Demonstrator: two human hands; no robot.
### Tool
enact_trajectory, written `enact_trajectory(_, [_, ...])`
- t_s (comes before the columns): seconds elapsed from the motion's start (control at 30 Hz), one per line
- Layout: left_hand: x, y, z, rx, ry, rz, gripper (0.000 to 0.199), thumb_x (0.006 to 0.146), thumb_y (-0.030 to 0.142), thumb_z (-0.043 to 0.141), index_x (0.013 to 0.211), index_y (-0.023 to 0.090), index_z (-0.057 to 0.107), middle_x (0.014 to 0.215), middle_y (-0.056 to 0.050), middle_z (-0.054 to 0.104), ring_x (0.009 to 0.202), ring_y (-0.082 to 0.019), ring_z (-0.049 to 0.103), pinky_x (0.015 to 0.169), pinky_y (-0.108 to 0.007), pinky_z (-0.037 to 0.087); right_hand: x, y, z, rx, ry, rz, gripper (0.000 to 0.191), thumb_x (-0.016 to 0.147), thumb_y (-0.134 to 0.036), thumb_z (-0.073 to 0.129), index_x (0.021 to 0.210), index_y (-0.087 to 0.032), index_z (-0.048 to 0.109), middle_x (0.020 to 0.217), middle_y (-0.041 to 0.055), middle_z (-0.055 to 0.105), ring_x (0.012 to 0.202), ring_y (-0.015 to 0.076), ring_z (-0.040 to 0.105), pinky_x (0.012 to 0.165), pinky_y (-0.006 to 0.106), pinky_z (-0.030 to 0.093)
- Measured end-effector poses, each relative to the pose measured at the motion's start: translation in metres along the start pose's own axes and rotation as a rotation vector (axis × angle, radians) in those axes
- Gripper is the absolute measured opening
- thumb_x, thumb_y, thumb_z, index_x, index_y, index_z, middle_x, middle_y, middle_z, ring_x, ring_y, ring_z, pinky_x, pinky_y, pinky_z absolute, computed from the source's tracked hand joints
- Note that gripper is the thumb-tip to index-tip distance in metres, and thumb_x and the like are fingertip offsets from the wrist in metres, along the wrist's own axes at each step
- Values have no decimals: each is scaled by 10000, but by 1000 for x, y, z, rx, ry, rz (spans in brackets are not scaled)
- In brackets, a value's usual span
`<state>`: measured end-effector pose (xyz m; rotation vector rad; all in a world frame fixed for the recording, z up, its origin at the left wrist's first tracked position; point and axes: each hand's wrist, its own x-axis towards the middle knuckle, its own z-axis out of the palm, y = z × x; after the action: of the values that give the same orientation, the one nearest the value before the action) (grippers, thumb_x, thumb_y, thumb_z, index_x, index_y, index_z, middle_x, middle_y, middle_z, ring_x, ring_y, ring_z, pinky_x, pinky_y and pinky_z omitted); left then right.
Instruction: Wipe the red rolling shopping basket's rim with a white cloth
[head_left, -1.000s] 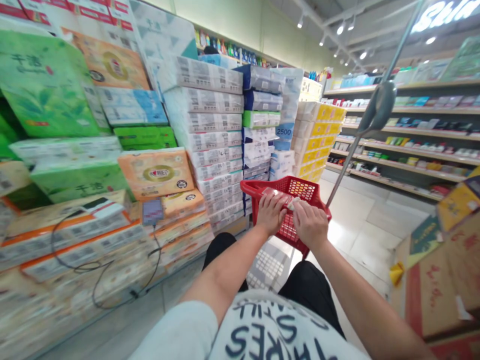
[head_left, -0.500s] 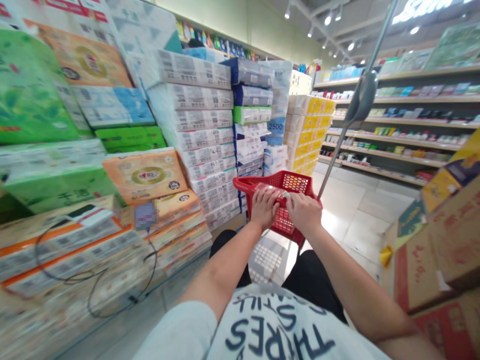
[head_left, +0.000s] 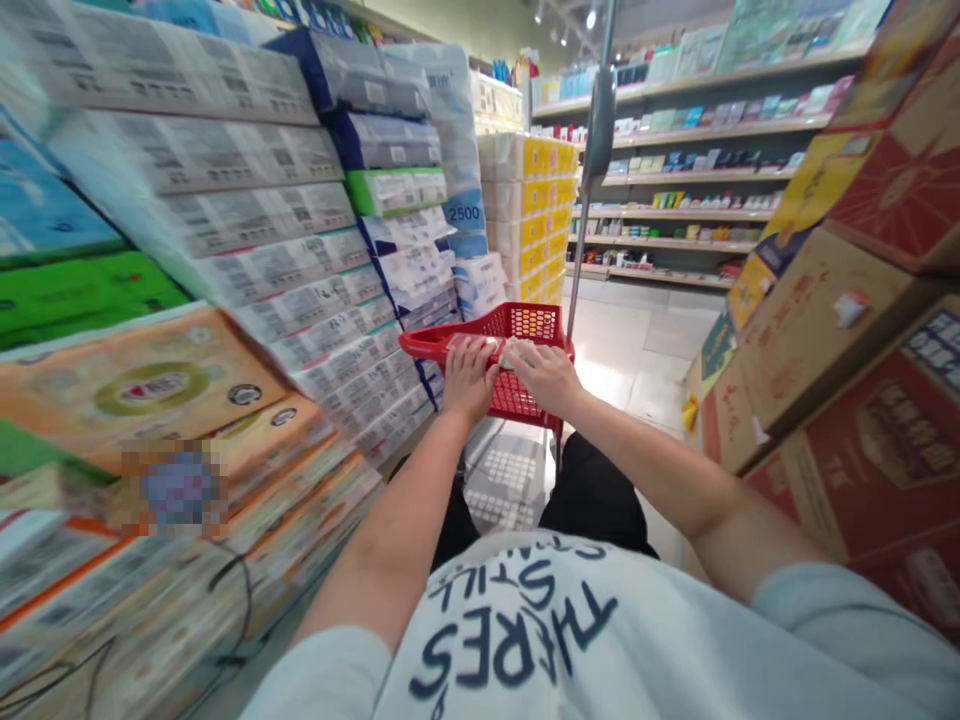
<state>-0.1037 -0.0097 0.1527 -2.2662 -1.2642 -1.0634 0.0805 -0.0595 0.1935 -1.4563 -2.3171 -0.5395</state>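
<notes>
A red plastic shopping cart (head_left: pixel 426 343) with a mesh basket stands in front of me. My left hand (head_left: pixel 469 380) is closed over the left part of its handle, fingers curled on top. Close beside it, my right hand (head_left: pixel 551 378) grips the handle's right part. Something small and whitish shows at the right fingers, too blurred to name. A grey metal pole (head_left: pixel 575 280) rises at the cart's right side, with a dark oval piece (head_left: pixel 600 125) higher up. The inside of the basket is mostly hidden by the handle and hands.
Tall stacks of wrapped paper packs (head_left: pixel 247 240) line the left side, with orange tissue packs (head_left: pixel 150 375) nearer me and a black cable (head_left: pixel 244 590) below. Cardboard boxes (head_left: pixel 877 440) are piled at the right. Pale floor tiles (head_left: pixel 637 340) lead towards stocked shelves (head_left: pixel 690 180).
My view has moved forward and turned right, so the left stacks look closer and more boxes show at the right. Both hands stay on the cart handle.
</notes>
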Motion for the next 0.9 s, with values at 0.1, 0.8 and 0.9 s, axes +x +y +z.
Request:
enact_trajectory(0.1, [1, 0, 1, -4, 1, 16, 436, 955, 377, 315, 1336, 214, 454, 1398, -67, 466, 1356, -246, 306, 1145, -474, 188, 3, -4, -1, -6, 14, 22, 418, 977, -324, 307, 1363, -235, 441, 1354, 125, 498, 1112, 253, 510, 896, 367, 363])
enact_trajectory(0.8, [-17, -21, -20, -29, 87, -14, 466, 976, 399, 228, 1261, 179, 525, 1319, -87, 535, 1314, -226, 362, 1148, -450, 171, 31, -37, -3, 133, -80, 292, 456, 969, -377, 278, 988, -109, 646, 918, 166, 672, 854, 253, 633, 730, 350, 445])
enact_trajectory(0.9, [-19, -19, -15, -16, 112, -16, 437, 970, 390, 269, 1264, 182, 517, 1324, -91, 529, 1328, -234, 344, 1149, -462, 159, 17, -31, 1, 91, 45, 44, 394, 975, -327, 288, 1137, -144, 597, 1075, 167, 641, 905, 242, 596, 761, 364, 421])
